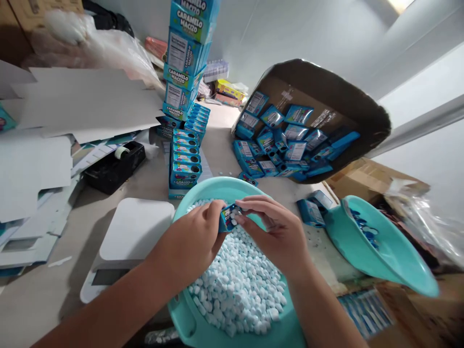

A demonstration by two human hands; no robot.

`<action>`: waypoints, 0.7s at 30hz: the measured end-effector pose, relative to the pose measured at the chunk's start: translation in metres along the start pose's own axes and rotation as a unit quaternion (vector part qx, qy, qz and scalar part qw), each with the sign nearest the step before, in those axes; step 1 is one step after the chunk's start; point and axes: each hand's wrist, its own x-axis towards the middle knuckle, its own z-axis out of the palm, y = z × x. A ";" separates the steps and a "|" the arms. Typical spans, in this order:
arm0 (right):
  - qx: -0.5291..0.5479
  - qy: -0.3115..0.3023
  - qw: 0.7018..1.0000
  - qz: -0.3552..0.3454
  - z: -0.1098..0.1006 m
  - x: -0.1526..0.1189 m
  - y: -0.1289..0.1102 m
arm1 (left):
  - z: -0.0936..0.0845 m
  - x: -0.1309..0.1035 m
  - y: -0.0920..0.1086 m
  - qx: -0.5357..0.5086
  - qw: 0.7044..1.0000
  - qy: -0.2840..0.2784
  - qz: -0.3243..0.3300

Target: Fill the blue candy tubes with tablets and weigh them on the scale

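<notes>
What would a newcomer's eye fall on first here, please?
Pale pieces heaped in the turquoise tub, lower centre, probably dominate, with left hand and right hand at a blue box above. Behind, a tall blue stack rises left of centre; to the right, a carton holds blue packs.

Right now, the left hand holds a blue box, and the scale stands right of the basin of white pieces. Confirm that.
No: the head view shows the scale left of the basin of white pieces. The left hand does hold a blue box.
</notes>
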 end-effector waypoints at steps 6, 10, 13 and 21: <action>-0.024 0.026 0.999 0.007 0.002 0.001 0.003 | 0.000 0.001 0.001 0.008 1.000 -0.004 -0.002; -0.036 0.035 0.999 -0.001 0.004 0.000 0.004 | -0.001 0.002 0.001 0.007 1.000 -0.015 -0.007; -0.046 0.036 0.998 -0.004 0.005 -0.001 0.003 | -0.001 0.002 0.001 0.008 1.000 -0.021 -0.012; -0.054 0.008 0.998 -0.012 0.003 0.000 0.007 | 0.001 0.002 0.000 0.007 1.000 -0.009 -0.017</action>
